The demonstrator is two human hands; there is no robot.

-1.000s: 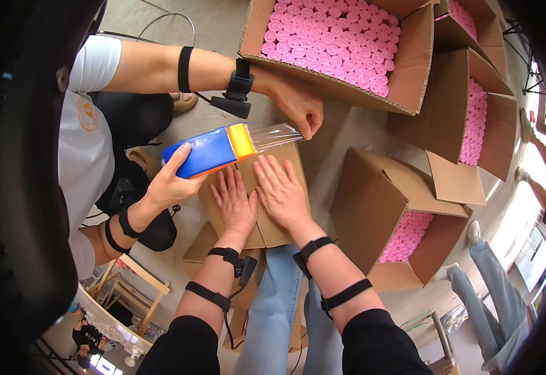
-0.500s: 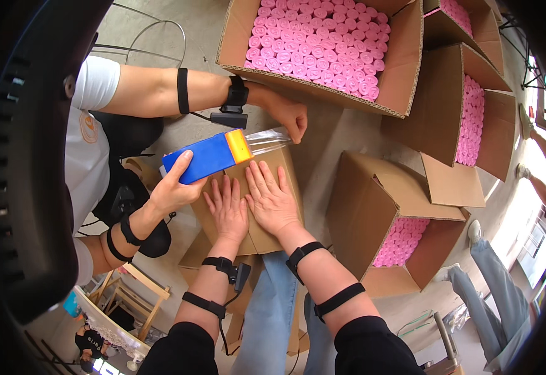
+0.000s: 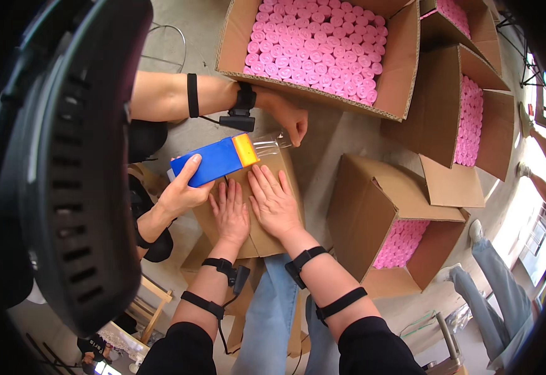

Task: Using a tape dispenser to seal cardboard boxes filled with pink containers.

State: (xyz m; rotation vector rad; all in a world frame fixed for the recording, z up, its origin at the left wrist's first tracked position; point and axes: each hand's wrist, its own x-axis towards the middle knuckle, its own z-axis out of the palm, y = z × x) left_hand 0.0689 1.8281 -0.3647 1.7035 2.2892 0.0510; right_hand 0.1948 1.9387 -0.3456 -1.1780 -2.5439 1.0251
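Observation:
My left hand (image 3: 230, 215) and my right hand (image 3: 275, 203) lie flat, side by side, on the top of a cardboard box (image 3: 262, 245). Both have their fingers extended and hold nothing. Just beyond my fingertips, a co-worker's hand (image 3: 182, 194) grips a blue tape dispenser (image 3: 209, 164) with a yellow end. Clear tape (image 3: 268, 144) stretches from it to the co-worker's other hand (image 3: 290, 119), which pinches the free end. The dispenser hides part of the box's far side.
A large open carton (image 3: 404, 62) at the far side is packed with pink cylindrical pieces. More open cartons with pink contents stand at right, including a nearer one (image 3: 360, 212). A dark headset-like shape (image 3: 91, 187) blocks the left. Someone's jeans-clad legs (image 3: 495, 300) are at far right.
The co-worker has leaned in, and a dark headset-like shape now covers more of the left side. The dispenser has shifted slightly right and nearer. My hands stay on the box.

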